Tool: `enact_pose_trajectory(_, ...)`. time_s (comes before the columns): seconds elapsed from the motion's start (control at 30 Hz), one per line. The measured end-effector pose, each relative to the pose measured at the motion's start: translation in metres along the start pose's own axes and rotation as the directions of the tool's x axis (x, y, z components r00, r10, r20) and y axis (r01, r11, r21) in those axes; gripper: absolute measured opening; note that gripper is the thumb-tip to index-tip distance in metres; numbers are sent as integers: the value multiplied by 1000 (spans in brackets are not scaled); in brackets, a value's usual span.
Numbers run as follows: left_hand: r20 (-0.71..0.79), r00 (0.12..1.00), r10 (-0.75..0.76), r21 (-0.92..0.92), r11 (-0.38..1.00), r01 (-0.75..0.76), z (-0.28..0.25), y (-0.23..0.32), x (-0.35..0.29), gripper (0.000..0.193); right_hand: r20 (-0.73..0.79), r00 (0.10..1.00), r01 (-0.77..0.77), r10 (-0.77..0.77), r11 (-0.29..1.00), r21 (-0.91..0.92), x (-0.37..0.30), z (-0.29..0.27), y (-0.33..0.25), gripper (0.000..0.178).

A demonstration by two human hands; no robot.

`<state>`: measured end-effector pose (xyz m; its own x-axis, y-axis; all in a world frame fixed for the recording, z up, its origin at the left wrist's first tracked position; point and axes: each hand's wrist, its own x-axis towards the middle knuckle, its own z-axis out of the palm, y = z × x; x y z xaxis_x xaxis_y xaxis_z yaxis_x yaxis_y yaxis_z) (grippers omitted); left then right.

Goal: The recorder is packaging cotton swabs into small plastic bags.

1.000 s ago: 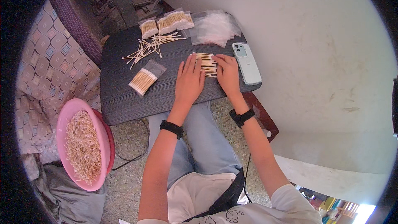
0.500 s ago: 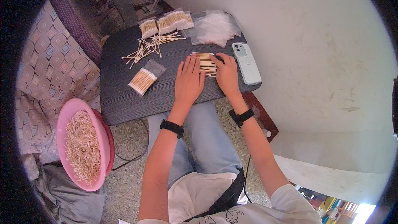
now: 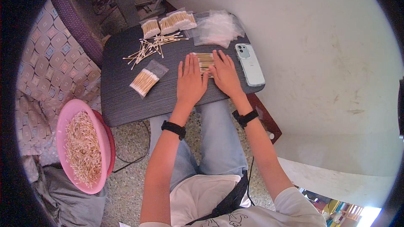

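A row of cotton swabs (image 3: 205,62) lies side by side on the dark tabletop (image 3: 122,101), sticks running left to right. My left hand (image 3: 190,80) rests flat against the row's left ends, fingers stretched out. Across its right ends lies my right hand (image 3: 226,75), also with fingers extended; both hands hide the swab tips there. To the left is a clear bag packed with cotton swabs (image 3: 145,81). Farther back, loose cotton swabs (image 3: 151,48) are scattered in a heap.
Filled swab bags (image 3: 174,22) line the table's far edge, beside a stack of clear empty bags (image 3: 218,28). A pale phone (image 3: 251,65) lies at the right edge, near the wall (image 3: 320,59). On the left, a pink basin (image 3: 63,151) holds many swabs.
My right hand has gone from bent fingers at the swabs' right side to lying flat over their right ends. My left hand has barely moved.
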<state>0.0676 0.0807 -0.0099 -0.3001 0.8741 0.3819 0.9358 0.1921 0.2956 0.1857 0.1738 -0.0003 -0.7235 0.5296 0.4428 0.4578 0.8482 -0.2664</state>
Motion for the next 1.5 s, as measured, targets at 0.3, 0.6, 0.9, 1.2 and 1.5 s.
enact_pose_trajectory(0.3, -23, 999, 41, -39, 998, -42, -5, 4, 3, 55, -139, 963, -156, 233, 894, 420, -6, -9, 11, 46)
enact_pose_trajectory(0.6, -2, 987, 161, 43, 986, -161, -16, 1, -22, 52, -57, 993, -104, 100, 991, -79, -48, -12, -18, 54)
enact_pose_trajectory(0.9, 52, 987, 153, 25, 988, -154, -26, 2, -31, 47, 29, 996, -74, 81, 981, -178, -51, -13, -26, 57)
enact_pose_trajectory(1.2, 0, 984, 179, -133, 975, -178, -24, -4, -35, 41, 6, 999, -39, 40, 991, -126, -57, -17, -32, 51)
enact_pose_trajectory(1.5, -60, 971, 232, -121, 964, -238, -27, -1, -37, 32, -12, 1000, -25, 24, 994, -111, -63, -21, -35, 43)
